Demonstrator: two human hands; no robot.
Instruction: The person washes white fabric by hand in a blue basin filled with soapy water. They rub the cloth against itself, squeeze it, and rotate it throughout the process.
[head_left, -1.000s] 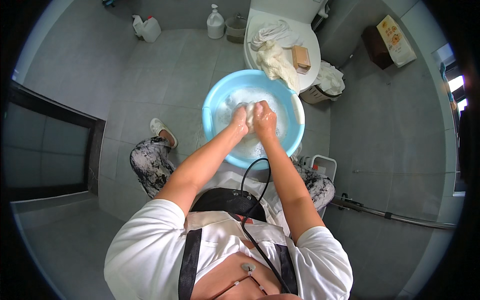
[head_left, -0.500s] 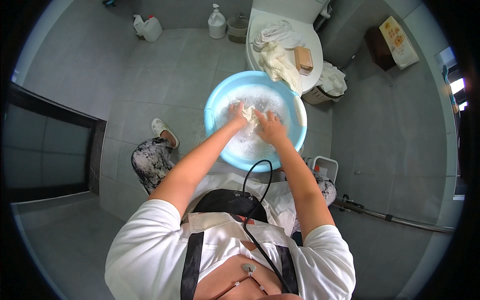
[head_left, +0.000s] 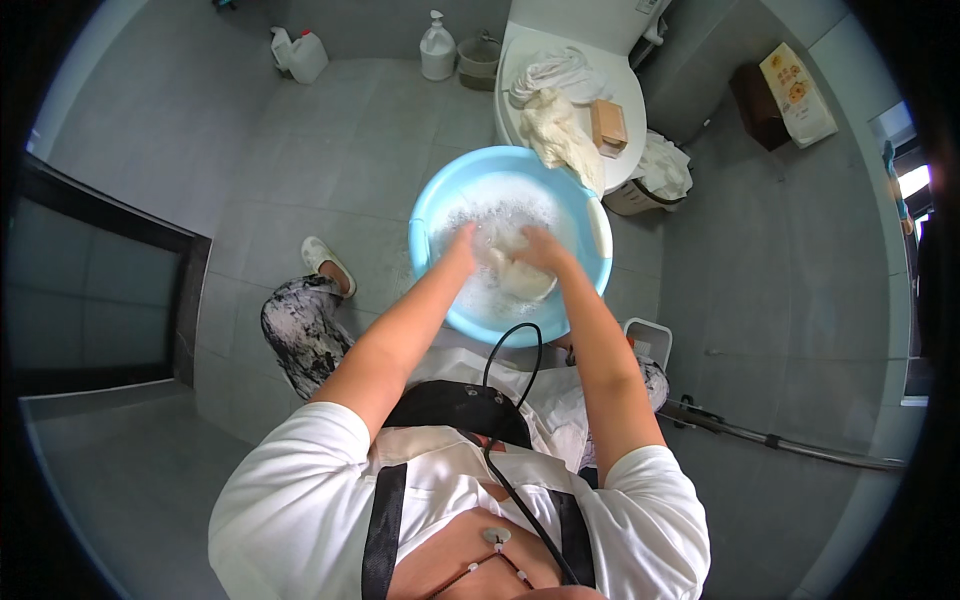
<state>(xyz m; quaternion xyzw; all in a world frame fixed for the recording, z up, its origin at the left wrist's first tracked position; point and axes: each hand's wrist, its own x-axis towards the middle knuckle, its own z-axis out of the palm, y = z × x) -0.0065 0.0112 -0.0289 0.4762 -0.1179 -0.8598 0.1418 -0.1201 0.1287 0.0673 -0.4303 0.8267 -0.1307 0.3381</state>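
Both my hands are down in the soapy water of a light-blue basin. A cream cloth lies partly under the water between and just below them. My left hand is at the left of the cloth, its fingers hidden by foam and water. Against the cloth's upper right side is my right hand; its fingers are blurred below the surface, so their grip does not show. White suds cover much of the water around both wrists.
Behind the basin, a toilet lid bears a white cloth, a cream knitted garment draping to the basin rim, and a brown box. A basket with white cloth stands right. A pump bottle and small bucket sit behind.
The cream cloth has gone from bunched between my fingers to spread lower and nearer me in the water. Both hands have sunk deeper, their fingers now mostly covered.
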